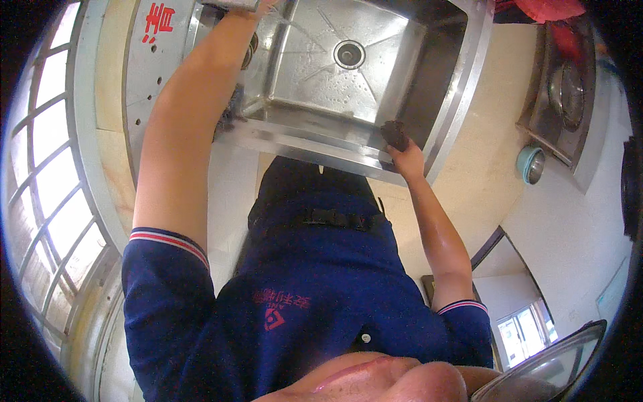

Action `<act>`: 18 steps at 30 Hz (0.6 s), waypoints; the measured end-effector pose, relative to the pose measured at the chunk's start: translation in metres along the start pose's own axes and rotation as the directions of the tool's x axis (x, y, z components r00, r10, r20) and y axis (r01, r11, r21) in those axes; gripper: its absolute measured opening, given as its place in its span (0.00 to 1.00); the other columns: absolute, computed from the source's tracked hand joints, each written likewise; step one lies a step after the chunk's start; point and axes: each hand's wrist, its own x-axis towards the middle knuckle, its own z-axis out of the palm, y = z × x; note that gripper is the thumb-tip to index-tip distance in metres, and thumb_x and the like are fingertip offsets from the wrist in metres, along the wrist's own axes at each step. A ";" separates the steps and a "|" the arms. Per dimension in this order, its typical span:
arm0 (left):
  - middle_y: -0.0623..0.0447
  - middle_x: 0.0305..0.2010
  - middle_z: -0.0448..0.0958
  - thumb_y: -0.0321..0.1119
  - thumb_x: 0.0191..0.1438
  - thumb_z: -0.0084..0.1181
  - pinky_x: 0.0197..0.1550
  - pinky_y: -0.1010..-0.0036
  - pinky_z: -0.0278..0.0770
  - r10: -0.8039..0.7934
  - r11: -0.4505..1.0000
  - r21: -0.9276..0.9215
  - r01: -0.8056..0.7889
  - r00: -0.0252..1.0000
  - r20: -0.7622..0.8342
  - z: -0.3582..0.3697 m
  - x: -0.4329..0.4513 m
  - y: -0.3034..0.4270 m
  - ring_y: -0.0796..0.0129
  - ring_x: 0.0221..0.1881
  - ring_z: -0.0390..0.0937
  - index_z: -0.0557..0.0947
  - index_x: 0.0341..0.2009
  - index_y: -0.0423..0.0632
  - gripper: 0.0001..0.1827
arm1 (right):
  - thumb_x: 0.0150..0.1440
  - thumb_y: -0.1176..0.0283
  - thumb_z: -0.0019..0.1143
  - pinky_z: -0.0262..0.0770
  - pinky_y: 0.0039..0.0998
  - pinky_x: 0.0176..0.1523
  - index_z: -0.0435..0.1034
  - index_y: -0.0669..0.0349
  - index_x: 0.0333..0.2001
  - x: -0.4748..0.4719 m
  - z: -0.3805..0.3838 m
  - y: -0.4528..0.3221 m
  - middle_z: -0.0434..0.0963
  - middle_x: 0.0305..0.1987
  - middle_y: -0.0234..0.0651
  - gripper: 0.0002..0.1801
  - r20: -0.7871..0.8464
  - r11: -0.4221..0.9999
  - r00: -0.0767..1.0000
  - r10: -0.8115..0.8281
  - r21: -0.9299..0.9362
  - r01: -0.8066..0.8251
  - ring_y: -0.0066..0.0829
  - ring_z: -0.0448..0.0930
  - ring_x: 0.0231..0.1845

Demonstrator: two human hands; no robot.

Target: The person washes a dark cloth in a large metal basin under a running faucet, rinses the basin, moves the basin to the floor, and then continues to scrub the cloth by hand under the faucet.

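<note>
My left hand (pixel 262 7) is at the top edge of the view, over the left side of a stainless steel sink (pixel 311 70), and mostly cut off. A grey object (pixel 232 4) lies across it there; whether my fingers hold it is hidden. My right hand (pixel 409 160) is shut on a dark brown scrubbing pad or cloth (pixel 394 135) at the sink's front rim, near the right corner. Water drops wet the basin floor around the round drain (pixel 349 54).
Left of the sink stands a grey panel (pixel 143 75) with red writing and holes, then a barred window (pixel 55 151). At right are a teal bowl (pixel 528 165), a second metal basin (pixel 557 100) and a red item (pixel 550 9). A mirror (pixel 517 296) is at lower right.
</note>
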 end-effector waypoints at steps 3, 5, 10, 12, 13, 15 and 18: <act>0.42 0.41 0.80 0.41 0.47 0.55 0.45 0.62 0.75 -0.009 1.000 0.007 0.009 1.000 -0.020 0.005 0.004 0.006 0.51 0.40 0.79 0.73 0.54 0.43 0.29 | 0.44 0.58 0.64 0.75 0.42 0.43 0.74 0.59 0.42 -0.002 0.001 0.011 0.80 0.34 0.48 0.23 -0.025 0.997 1.000 0.003 0.078 -0.001 0.50 0.80 0.39; 0.41 0.41 0.80 0.42 0.47 0.54 0.45 0.61 0.75 -0.024 0.999 0.024 0.025 0.999 -0.037 0.002 0.005 0.006 0.50 0.40 0.79 0.73 0.53 0.43 0.28 | 0.44 0.58 0.64 0.75 0.40 0.43 0.74 0.59 0.42 -0.003 0.003 0.017 0.80 0.34 0.48 0.23 -0.050 0.991 0.998 0.022 0.134 -0.015 0.49 0.81 0.38; 0.40 0.41 0.80 0.43 0.48 0.53 0.46 0.60 0.75 -0.057 0.994 0.092 0.062 0.997 -0.059 -0.002 0.003 0.012 0.48 0.41 0.79 0.75 0.52 0.43 0.27 | 0.44 0.57 0.64 0.74 0.38 0.44 0.74 0.61 0.42 -0.021 0.010 0.022 0.80 0.35 0.48 0.25 -0.083 0.942 0.994 0.075 0.332 -0.043 0.46 0.81 0.39; 0.39 0.41 0.80 0.44 0.48 0.52 0.46 0.59 0.75 -0.069 0.987 0.142 0.075 0.997 -0.044 -0.001 -0.009 0.015 0.47 0.41 0.79 0.76 0.51 0.43 0.27 | 0.44 0.57 0.64 0.74 0.38 0.44 0.74 0.62 0.42 -0.022 0.020 0.032 0.80 0.36 0.48 0.25 -0.072 0.902 0.992 0.101 0.428 -0.061 0.45 0.81 0.40; 0.39 0.41 0.80 0.45 0.48 0.52 0.46 0.59 0.75 -0.075 0.983 0.166 0.079 0.997 -0.028 0.001 -0.021 0.014 0.46 0.41 0.79 0.76 0.51 0.43 0.27 | 0.44 0.57 0.64 0.74 0.38 0.44 0.74 0.63 0.42 -0.021 0.026 0.039 0.80 0.37 0.49 0.25 -0.021 0.888 0.991 0.132 0.446 -0.109 0.45 0.81 0.41; 0.38 0.42 0.79 0.44 0.48 0.53 0.48 0.59 0.74 -0.067 0.976 0.211 0.057 0.997 0.042 0.003 -0.057 -0.001 0.46 0.44 0.78 0.77 0.51 0.44 0.26 | 0.44 0.58 0.64 0.74 0.38 0.45 0.74 0.64 0.42 -0.021 0.030 0.044 0.80 0.37 0.49 0.24 0.027 0.873 0.989 0.147 0.466 -0.142 0.45 0.81 0.41; 0.36 0.45 0.77 0.41 0.50 0.53 0.50 0.55 0.72 -0.016 0.993 0.118 -0.013 0.970 0.241 0.003 -0.128 -0.035 0.41 0.48 0.74 0.73 0.52 0.42 0.26 | 0.44 0.60 0.64 0.73 0.38 0.45 0.74 0.66 0.41 -0.038 0.020 0.024 0.80 0.37 0.50 0.24 -0.003 0.905 0.997 0.073 0.421 -0.065 0.45 0.80 0.41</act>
